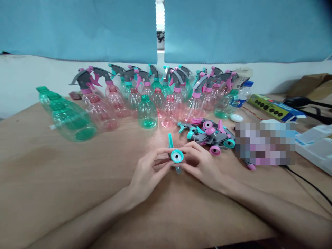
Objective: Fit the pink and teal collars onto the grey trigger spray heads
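Between my two hands, above the middle of the table, is a trigger spray head (177,156) with a turquoise collar. The collar's round opening faces me, and a dark hole shows at its centre. My left hand (149,169) pinches it from the left side with thumb and fingers. From the right, my right hand (203,167) grips the same collar with its fingertips. The turquoise trigger part (170,140) sticks out beyond my fingers. Just past my right hand lies a pile of loose spray heads (207,133), grey with pink or turquoise parts.
Clear green bottles (74,122) stand at the left. An open green bottle (147,112) and a pink bottle (169,112) stand ahead, before rows of bottles with spray heads. At the right are a power-strip box (275,108), a white tray (316,145) and a black cable (308,181).
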Available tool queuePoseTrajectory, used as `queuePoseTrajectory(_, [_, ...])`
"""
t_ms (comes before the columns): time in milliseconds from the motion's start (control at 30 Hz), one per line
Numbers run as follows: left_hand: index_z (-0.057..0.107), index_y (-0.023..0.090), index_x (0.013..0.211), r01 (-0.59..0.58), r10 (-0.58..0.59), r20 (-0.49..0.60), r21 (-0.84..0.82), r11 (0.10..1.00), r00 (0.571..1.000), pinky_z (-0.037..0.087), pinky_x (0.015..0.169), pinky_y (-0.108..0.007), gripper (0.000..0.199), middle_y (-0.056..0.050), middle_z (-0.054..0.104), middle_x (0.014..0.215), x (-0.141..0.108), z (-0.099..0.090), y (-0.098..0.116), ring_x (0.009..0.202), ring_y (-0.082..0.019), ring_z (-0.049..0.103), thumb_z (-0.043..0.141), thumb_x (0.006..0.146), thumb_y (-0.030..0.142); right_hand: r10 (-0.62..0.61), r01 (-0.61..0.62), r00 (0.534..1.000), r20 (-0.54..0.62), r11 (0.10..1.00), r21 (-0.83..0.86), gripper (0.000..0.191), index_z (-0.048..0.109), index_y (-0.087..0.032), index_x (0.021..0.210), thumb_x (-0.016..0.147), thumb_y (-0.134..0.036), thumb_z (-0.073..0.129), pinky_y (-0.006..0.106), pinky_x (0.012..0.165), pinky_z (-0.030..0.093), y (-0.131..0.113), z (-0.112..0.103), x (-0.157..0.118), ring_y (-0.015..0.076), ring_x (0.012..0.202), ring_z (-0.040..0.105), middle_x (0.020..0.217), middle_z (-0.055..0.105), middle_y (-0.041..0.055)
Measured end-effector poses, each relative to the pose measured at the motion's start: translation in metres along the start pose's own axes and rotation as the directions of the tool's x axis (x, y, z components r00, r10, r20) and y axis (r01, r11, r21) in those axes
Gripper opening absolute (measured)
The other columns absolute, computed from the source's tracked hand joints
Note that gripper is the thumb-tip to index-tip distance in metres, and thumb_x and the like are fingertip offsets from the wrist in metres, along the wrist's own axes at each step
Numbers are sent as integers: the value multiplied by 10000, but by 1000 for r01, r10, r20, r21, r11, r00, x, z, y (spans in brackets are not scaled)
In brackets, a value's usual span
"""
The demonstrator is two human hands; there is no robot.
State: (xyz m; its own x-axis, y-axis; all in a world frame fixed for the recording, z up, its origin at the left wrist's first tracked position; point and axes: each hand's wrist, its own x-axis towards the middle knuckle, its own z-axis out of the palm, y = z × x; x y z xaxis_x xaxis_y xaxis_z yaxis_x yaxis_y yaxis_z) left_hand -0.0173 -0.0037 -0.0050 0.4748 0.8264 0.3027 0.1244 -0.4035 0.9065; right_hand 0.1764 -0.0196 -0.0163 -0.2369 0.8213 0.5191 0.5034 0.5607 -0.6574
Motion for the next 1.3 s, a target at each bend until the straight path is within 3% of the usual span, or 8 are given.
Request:
queuePoseTrajectory(167, [614,228,1032,-89,100,-31,248,965,995,580,782,-291,194,-25,640,1050,1,-2,-2,889,-151,656,602,848,166,-26,27,1000,15,999,-22,369,604,-218,1147,802,-327,673,359,809,503,3,-1,-2,199,929,576,978,587,60])
queuePoseTrajectory(367, [589,192,1024,-93,95,7,273,957,995,566,590,-217,145,-27,679,930,1,-3,2,711,-120,660,535,890,200,-24,24,1000,-4,999,-40,276,641,-214,975,751,-353,722,353,806,492,3,-2,-3,195,916,576,951,604,42])
queuePoseTrajectory(500, [597,194,1017,-219,219,39,342,914,975,569,708,-253,156,-43,665,1010,2,-3,7,857,-142,648,555,870,163,-13,14,1000,11,999,-30,249,627,-222,961,763,-350,710,373,831,493,3,-3,-3,204,954,572,964,590,46])
queuePoseTrajectory(600, [613,200,962,-287,293,49,410,866,955,563,698,-249,116,-52,611,1018,1,-3,8,900,-147,615,564,861,173,-15,14,1000,-14,998,-54,265,629,-234,982,762,-359,708,406,890,481,5,-3,-3,223,1046,545,1060,537,72])
queuePoseTrajectory(700, [604,212,1002,-289,292,72,486,825,954,565,726,-294,156,-69,547,1066,-1,-4,5,926,-168,600,585,847,222,-23,19,999,-45,996,-91,264,633,-234,975,754,-353,715,454,988,422,6,-2,-3,254,1184,472,1190,483,97])
queuePoseTrajectory(833, [557,209,1112,-305,276,137,547,779,951,548,796,-358,284,-93,476,1146,-3,-4,1,876,-162,614,591,835,260,-32,32,999,1,996,-82,302,617,-234,1007,744,-339,724,480,1051,364,7,-2,-2,267,1288,391,1346,418,106])
queuePoseTrajectory(1067, [554,198,1121,-336,299,171,646,685,939,548,706,-298,320,-91,479,1133,-3,-1,1,809,-141,604,606,815,277,-20,20,1000,24,1000,15,296,624,-232,975,719,-320,745,470,984,435,7,-2,-2,281,1228,472,1318,455,100])
queuePoseTrajectory(1300, [580,193,1042,-373,324,205,675,637,924,532,699,-287,216,-75,545,1044,2,-2,7,841,-169,601,582,837,263,-47,44,996,70,998,37,243,623,-214,979,763,-292,702,461,1005,423,6,-2,0,273,1242,474,1277,504,114])
